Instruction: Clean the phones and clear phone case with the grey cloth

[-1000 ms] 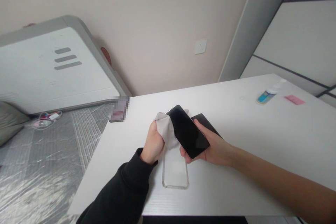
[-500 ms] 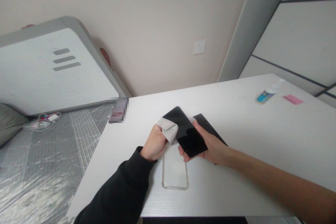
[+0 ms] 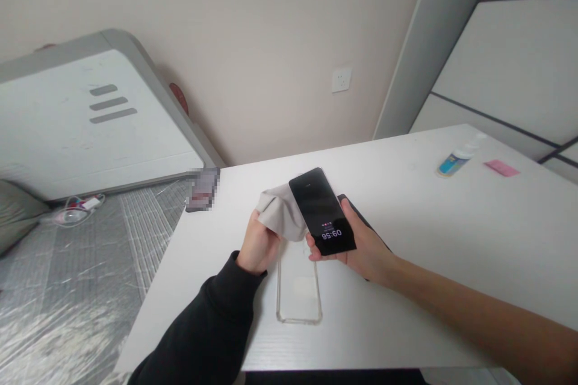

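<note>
Head view: left hand (image 3: 258, 246) grip closed on grey cloth (image 3: 282, 213), cloth touching edge of phone (image 3: 321, 210). Right hand (image 3: 361, 258) grip half open, cradling that phone, screen up and lit, thumb on its side. Clear case (image 3: 298, 295) on desk (image 3: 406, 204) just below both grips. Second phone (image 3: 366, 230) beside right thumb. Spray bottle (image 3: 454, 162), pink card (image 3: 502, 168) well right.
</note>
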`<state>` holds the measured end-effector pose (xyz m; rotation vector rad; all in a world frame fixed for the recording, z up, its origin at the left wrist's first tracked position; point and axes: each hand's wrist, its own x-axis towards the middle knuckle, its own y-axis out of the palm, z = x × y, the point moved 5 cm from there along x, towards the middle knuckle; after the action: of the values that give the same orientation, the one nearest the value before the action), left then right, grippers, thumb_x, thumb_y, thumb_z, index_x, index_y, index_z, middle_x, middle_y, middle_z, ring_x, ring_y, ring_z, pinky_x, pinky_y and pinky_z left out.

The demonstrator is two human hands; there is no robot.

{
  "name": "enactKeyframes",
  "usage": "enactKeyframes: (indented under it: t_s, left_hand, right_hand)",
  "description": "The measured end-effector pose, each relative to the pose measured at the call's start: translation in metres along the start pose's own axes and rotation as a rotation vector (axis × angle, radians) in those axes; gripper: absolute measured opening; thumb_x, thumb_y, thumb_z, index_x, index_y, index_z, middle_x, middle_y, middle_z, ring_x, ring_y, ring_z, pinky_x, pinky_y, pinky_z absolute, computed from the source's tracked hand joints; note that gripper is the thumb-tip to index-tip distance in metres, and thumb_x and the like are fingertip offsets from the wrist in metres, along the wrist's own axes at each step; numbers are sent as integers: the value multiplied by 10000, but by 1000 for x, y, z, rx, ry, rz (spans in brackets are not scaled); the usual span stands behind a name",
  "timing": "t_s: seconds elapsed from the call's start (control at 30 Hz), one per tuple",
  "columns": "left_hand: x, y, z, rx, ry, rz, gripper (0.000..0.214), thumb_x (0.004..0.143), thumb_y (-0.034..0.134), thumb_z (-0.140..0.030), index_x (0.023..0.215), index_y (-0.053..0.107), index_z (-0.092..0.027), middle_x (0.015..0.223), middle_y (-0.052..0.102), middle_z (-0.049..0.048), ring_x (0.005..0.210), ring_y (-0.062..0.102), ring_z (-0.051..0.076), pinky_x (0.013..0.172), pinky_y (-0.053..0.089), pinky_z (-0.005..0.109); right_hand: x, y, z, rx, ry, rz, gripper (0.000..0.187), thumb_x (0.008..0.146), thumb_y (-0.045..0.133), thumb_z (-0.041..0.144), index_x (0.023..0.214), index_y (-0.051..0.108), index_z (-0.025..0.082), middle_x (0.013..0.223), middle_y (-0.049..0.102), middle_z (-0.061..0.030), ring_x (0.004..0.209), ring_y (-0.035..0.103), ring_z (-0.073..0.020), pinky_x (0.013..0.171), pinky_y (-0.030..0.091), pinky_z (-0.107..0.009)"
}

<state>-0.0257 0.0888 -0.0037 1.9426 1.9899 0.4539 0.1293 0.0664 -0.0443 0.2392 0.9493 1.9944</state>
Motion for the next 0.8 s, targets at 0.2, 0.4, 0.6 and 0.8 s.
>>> enactKeyframes:
  t_s: [0.2, 0.4, 0.6, 0.8]
  left_hand:
    - [-1, 4, 2, -44, -14, 28, 256, 705, 881, -353, 863, 767, -187, 912, 779, 35, 843, 695, 185, 738, 548, 257]
    - [0, 1, 7, 23, -3, -1, 363, 645, 926, -436, 806, 748, -164, 742, 697, -12, 646, 577, 99, 571, 470, 188]
    - [-2, 0, 13, 40, -93, 52, 382, 623, 932, -469, 791, 746, -181, 728, 714, 16, 650, 620, 139, 593, 518, 234]
    - [-7, 1, 21, 113, -192, 192, 376, 703, 870, -484, 642, 675, -167, 584, 656, 32, 521, 603, 159, 509, 507, 281]
  right_hand:
    - [-1, 5, 3, 57, 10, 1, 729, 1008, 272, 714, 1018, 710, 131, 845, 752, -118, 702, 712, -203, 769, 595, -384]
    - [-3, 9, -2, 78, 65, 18, 729, 1023, 238, 690, 1064, 700, 128, 850, 762, -125, 690, 714, -200, 769, 601, -388]
    - [0, 4, 0, -11, -8, 12, 727, 958, 360, 768, 1051, 710, 138, 862, 761, -105, 695, 708, -203, 767, 598, -386]
    - [2, -3, -6, -171, -33, -12, 757, 852, 472, 847, 1006, 717, 147, 835, 768, -97, 691, 721, -214, 716, 589, -358]
